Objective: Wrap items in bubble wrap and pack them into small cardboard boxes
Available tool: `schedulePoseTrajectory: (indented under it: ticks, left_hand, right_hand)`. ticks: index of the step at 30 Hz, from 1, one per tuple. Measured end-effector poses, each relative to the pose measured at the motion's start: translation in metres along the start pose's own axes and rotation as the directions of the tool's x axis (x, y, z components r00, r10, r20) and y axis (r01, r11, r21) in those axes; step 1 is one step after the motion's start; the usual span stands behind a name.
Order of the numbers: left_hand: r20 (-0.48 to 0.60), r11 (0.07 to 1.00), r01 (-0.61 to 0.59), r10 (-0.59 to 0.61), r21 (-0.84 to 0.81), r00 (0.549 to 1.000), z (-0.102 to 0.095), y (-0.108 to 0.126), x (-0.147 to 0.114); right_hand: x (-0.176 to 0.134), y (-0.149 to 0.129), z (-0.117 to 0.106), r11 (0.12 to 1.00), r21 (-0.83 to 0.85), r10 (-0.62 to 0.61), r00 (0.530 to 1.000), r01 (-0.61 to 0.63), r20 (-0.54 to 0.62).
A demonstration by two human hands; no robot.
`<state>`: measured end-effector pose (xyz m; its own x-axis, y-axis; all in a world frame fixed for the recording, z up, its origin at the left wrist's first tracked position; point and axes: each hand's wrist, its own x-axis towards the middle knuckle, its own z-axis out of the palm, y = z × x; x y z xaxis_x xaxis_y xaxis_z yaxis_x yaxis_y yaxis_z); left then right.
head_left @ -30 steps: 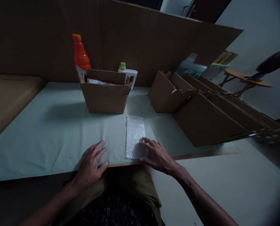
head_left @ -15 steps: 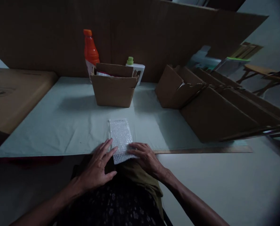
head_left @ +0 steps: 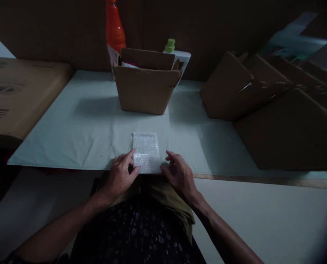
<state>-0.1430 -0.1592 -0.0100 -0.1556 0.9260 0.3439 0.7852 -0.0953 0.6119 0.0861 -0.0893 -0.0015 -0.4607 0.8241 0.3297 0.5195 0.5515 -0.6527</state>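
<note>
Both forearms reach forward, the left hand (head_left: pixel 121 176) and right hand (head_left: pixel 180 176) lying palm-down with loosely curled fingers on either side of the bubble-wrap piece (head_left: pixel 146 152).

The table (head_left: pixel 77 124) has a pale sheet over it. Sitting on it: a bubble wrap piece (head_left: pixel 146 152) at the near edge, an open cardboard box (head_left: pixel 146 90) further back, and folded cardboard boxes (head_left: pixel 276 110) leaning along the right side.
</note>
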Motion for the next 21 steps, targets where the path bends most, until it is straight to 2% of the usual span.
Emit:
schedulePoseTrajectory:
  ticks: [2, 5, 7, 10, 12, 14, 18, 21]
  left_hand:
    - [0.037, 1.0, 0.007, -0.007, 0.001, 0.999, -0.001, 0.001, 0.001]
    - [0.06, 0.999, -0.007, 0.005, 0.038, 0.998, -0.004, 0.003, 0.001]
    - [0.041, 0.997, -0.036, 0.033, 0.07, 0.999, -0.008, 0.003, -0.002]
    - [0.045, 0.981, -0.17, 0.166, 0.096, 0.985, -0.015, 0.004, -0.009]
    - [0.075, 0.955, -0.283, 0.277, 0.092, 0.958, -0.018, 0.005, -0.011]
    - [0.065, 0.941, -0.328, 0.323, 0.088, 0.944, -0.021, 0.006, -0.011]
    - [-0.043, 0.956, -0.257, 0.266, 0.143, 0.963, -0.022, 0.011, -0.003]
    - [-0.02, 0.969, -0.223, 0.226, 0.11, 0.974, -0.021, 0.011, 0.0]
  right_hand:
    - [-0.006, -0.004, -0.004, 0.984, -0.126, -0.128, 0.992, 0.129, 0.014]
    - [-0.006, -0.011, -0.004, 0.938, -0.181, -0.26, 0.944, 0.296, 0.202]
    - [-0.001, -0.012, -0.001, 0.923, -0.159, -0.299, 0.914, 0.349, 0.273]
    - [0.007, -0.01, 0.003, 0.923, -0.102, -0.338, 0.908, 0.372, 0.247]
    - [0.011, -0.01, 0.004, 0.939, -0.048, -0.322, 0.919, 0.341, 0.227]
    - [0.015, -0.011, 0.005, 0.968, 0.01, -0.247, 0.94, 0.252, 0.237]
    - [0.026, -0.016, 0.01, 0.992, 0.126, -0.031, 0.962, -0.003, 0.27]
    - [0.034, -0.019, 0.015, 0.977, 0.187, 0.043, 0.957, -0.099, 0.286]
